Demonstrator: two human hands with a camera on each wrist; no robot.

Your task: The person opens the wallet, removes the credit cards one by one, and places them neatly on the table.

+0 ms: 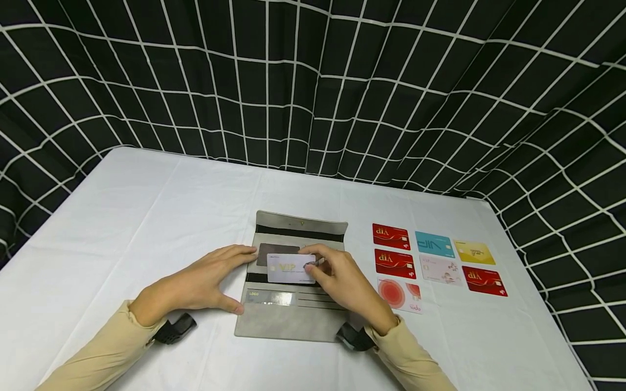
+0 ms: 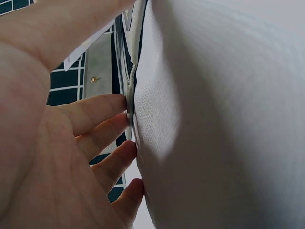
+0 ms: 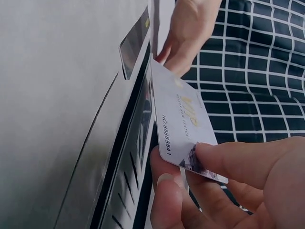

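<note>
A grey wallet [image 1: 293,323] lies unfolded on the white table, its snap flap at the far side. My right hand [image 1: 337,274] pinches a white VIP card [image 3: 183,114] between thumb and fingers, over the wallet's middle section. In the head view the card overlaps a dark card [image 1: 266,250] in the upper slots. A silvery card marked LOGO [image 1: 266,297] sits in a lower slot. At the wallet's left edge, my left hand [image 1: 210,279] rests with fingers spread; in the left wrist view its fingertips [image 2: 119,101] touch that edge.
Right of the wallet lie several cards in rows: red VIP cards [image 1: 391,237], a blue one [image 1: 434,244], a yellow one [image 1: 474,252], a pale pink one [image 1: 441,270] and one with red circles [image 1: 391,293]. A black curtain with white grid lines [image 1: 293,81] hangs behind the table.
</note>
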